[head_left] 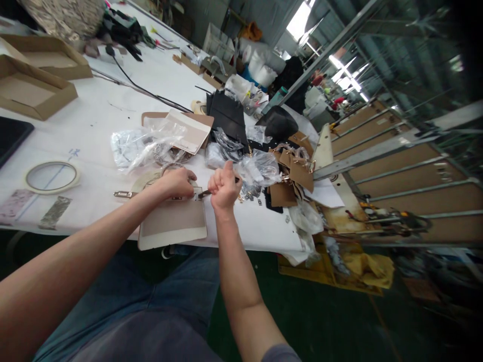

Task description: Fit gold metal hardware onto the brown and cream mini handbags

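My left hand [178, 182] is closed at the upper edge of a flat beige panel [173, 223], its fingers bent down against it. A narrow strip with a metal buckle-like fitting [124, 194] sticks out to the left of that wrist. My right hand [224, 189] makes a fist around a dark, slim tool [204, 193], whose tip meets the panel's upper right corner beside my left fingertips. The tool's kind cannot be made out, as the fist covers most of it. The panel overhangs the front edge of the white table [94, 151].
Clear plastic packing [139, 146] and a beige flap piece [187, 131] lie behind my hands. To the right are brown card pieces with metal fittings [300, 171]. A tape roll [52, 177] and cardboard trays [33, 88] lie on the left. A metal-framed rack [407, 176] stands at right.
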Motion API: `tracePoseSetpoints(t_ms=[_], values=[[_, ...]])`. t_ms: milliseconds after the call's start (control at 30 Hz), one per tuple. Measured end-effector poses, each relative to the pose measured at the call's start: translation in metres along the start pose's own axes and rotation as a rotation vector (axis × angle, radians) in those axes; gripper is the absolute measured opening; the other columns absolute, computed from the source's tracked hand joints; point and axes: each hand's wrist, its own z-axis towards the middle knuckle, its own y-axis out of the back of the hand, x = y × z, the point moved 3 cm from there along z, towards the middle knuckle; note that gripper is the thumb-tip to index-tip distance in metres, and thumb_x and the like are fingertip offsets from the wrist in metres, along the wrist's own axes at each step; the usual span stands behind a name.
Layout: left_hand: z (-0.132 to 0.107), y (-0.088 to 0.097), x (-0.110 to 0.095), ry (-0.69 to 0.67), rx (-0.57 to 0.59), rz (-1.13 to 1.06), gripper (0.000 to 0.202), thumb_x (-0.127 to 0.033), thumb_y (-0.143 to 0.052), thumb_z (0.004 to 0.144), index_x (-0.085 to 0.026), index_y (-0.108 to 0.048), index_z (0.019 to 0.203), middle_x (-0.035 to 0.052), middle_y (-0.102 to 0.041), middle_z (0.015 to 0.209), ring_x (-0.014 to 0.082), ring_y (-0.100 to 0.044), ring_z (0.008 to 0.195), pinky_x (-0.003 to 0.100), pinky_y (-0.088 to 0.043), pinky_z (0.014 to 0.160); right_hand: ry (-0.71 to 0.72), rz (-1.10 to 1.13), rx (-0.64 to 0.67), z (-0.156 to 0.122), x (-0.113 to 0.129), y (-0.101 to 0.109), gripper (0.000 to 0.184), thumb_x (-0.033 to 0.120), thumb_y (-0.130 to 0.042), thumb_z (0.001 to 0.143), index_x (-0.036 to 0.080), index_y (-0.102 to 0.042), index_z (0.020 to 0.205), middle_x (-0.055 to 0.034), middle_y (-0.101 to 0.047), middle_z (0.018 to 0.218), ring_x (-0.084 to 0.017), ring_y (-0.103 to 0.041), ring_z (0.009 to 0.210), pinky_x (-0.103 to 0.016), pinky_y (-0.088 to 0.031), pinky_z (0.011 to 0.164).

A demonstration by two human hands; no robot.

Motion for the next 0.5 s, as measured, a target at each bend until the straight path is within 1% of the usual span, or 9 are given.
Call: tracePoseSetpoints(t_ms=[67,133,267,367,433,500], values=[[0.002,0.0,0.001,-0.004,0.013,-0.005,0.09,-0.028,-0.087,0.069,-0.023,-0.079,0.158,0.0119,-0.089,0.129,0.0339,-0.084,0.112,0.035,-0.062,0.088,-0.013,0.039,0.001,-0.003,0.004,0.003,0.086,0.091,-0.063,0.109,0.029,-0.022,0.066,0.0092,-0.019,0.056,-0.01,-0.02,0.04,-0.032,-0.019,0.039],[0.003,0.0,0.001,-0.01,0.018,0.006,0.09,-0.028,-0.087,0.069,-0.022,-0.079,0.158,0.0119,-0.089,0.13,0.0334,-0.084,0.112,0.034,-0.061,0.088,-0.025,0.052,0.012,-0.007,0.005,0.001,0.085,0.088,-0.067,0.109,0.029,-0.025,0.065,0.0094,-0.021,0.056,-0.01,-0.021,0.04,-0.032,-0.018,0.038],[0.003,0.001,0.0,-0.029,0.008,0.047,0.09,-0.03,-0.085,0.069,-0.021,-0.079,0.158,0.0136,-0.088,0.13,0.0369,-0.083,0.117,0.035,-0.061,0.088,-0.054,0.088,0.024,-0.009,-0.004,-0.008,0.081,0.081,-0.074,0.107,0.028,-0.03,0.064,0.009,-0.025,0.056,-0.009,-0.025,0.04,-0.031,-0.019,0.038],[-0.001,0.002,-0.002,-0.04,-0.006,0.082,0.081,-0.032,-0.083,0.072,-0.024,-0.082,0.152,0.013,-0.089,0.122,0.0391,-0.083,0.114,0.038,-0.061,0.088,-0.102,0.094,0.021,0.001,-0.013,-0.013,0.079,0.078,-0.078,0.106,0.029,-0.032,0.064,0.0092,-0.027,0.055,-0.009,-0.026,0.04,-0.031,-0.019,0.037],[-0.003,0.002,-0.003,-0.06,-0.017,0.096,0.072,-0.034,-0.083,0.074,-0.026,-0.085,0.145,0.0124,-0.088,0.116,0.0392,-0.083,0.111,0.039,-0.061,0.09,-0.149,0.061,0.028,0.013,-0.022,-0.018,0.08,0.08,-0.078,0.104,0.029,-0.03,0.065,0.0103,-0.026,0.054,-0.009,-0.025,0.04,-0.03,-0.019,0.037],[-0.004,0.003,-0.005,-0.081,-0.023,0.105,0.061,-0.037,-0.085,0.075,-0.025,-0.088,0.135,0.0128,-0.088,0.111,0.0394,-0.083,0.109,0.039,-0.061,0.091,-0.195,-0.019,0.064,0.028,-0.034,-0.028,0.081,0.085,-0.076,0.104,0.031,-0.028,0.067,0.0117,-0.025,0.052,-0.009,-0.024,0.04,-0.029,-0.019,0.036]])
